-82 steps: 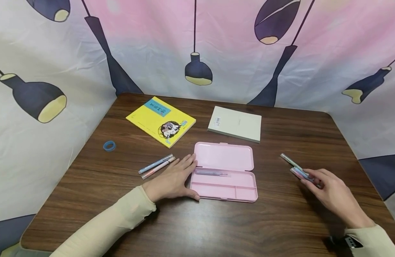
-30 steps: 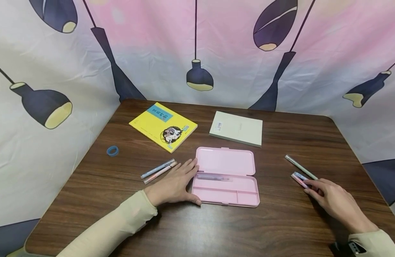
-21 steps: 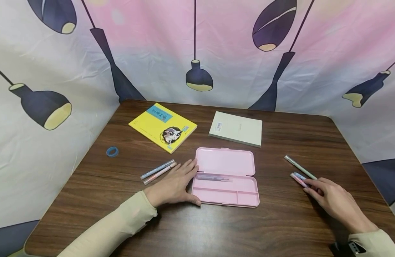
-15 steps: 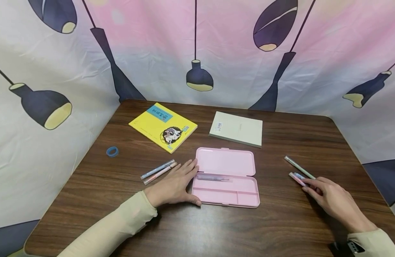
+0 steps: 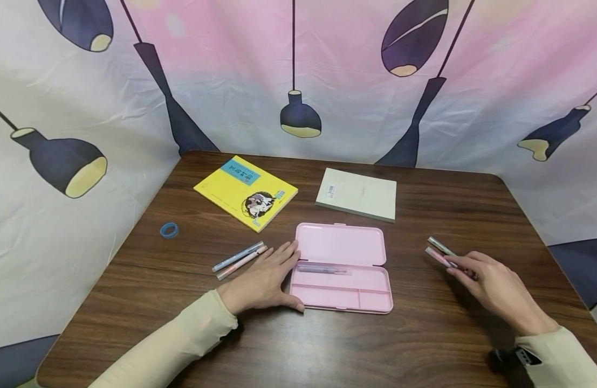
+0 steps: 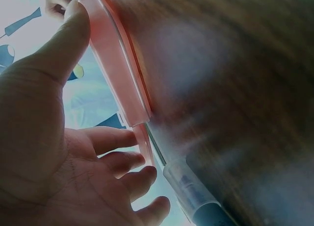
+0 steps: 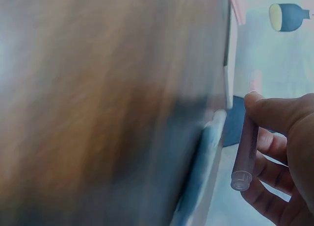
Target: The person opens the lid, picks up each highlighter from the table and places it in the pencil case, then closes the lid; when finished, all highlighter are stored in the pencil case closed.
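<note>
My right hand point(image 5: 492, 291) pinches a pink pen point(image 5: 438, 256) between thumb and fingers. The right wrist view shows this pen point(image 7: 247, 142) raised off the table. A green pen point(image 5: 441, 246) lies just beyond it; a blue pen point(image 7: 198, 172) on the table is mostly hidden by my hand in the head view. My left hand point(image 5: 261, 277) lies spread against the left end of the open pink pencil case point(image 5: 339, 242), its thumb at the front corner. Inside the case's long back compartment is a greyish-purple pen point(image 5: 322, 269).
Left of my left hand lie a blue pen point(image 5: 237, 257) and a pink-and-white pen point(image 5: 242, 263). A blue tape ring point(image 5: 169, 230) is farther left. A yellow book point(image 5: 245, 191) and a pale notebook point(image 5: 357, 194) lie behind the case. A printed cloth point(image 5: 347, 129) hangs behind the table.
My right hand has drawn the pink pen away from the blue one and moved slightly left and up with it. The left hand stays on the case.
</note>
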The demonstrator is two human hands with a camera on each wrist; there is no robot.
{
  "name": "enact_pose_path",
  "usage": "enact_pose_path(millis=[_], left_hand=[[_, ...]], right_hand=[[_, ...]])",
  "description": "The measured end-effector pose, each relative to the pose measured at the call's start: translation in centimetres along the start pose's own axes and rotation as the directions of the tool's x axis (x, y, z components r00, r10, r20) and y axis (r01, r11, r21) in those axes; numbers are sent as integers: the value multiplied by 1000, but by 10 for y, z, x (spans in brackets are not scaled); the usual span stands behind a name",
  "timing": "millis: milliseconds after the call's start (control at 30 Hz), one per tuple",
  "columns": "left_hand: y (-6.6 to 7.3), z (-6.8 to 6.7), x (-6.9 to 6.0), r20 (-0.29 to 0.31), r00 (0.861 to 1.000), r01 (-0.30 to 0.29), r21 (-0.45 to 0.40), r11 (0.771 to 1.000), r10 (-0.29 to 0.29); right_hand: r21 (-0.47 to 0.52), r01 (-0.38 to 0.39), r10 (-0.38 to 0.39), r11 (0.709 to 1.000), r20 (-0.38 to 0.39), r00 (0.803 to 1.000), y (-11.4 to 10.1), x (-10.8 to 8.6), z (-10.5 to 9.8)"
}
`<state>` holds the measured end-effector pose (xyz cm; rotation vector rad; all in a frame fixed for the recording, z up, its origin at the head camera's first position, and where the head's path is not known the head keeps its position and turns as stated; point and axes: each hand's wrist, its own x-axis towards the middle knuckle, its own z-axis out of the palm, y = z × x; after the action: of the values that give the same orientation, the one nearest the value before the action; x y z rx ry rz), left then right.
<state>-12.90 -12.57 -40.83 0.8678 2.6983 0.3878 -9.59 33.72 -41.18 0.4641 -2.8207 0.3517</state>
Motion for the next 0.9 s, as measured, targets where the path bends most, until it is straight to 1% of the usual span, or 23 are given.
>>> enact_pose_path(millis=[267,367,500,567,700,900], left_hand=[[0,1,-1,-9,1000,-3,12,1000,3],[0,0,-1,-10,1000,-9,6,1000,9],[0,0,-1,-5,1000,-14,5,1000,14],[0,0,0,-3,1000,-12,6,1000,12],[1,-1,-1,-4,1000,-11,5,1000,11],[1,-1,-1,0,1000,-8,-2,1000,8]], right_hand=[[19,80,-79,997,-25,997,-20,30,5],[28,124,-123,992,-45,991,-29,40,8],[45,195,-192,980,-68,979,-43,52,14],[56,234,-231,971,-67,971,-50,59,17],[86,297,-294,951,-43,955,-66,71,25],[139,343,-346,929,-5,938,-92,86,40]])
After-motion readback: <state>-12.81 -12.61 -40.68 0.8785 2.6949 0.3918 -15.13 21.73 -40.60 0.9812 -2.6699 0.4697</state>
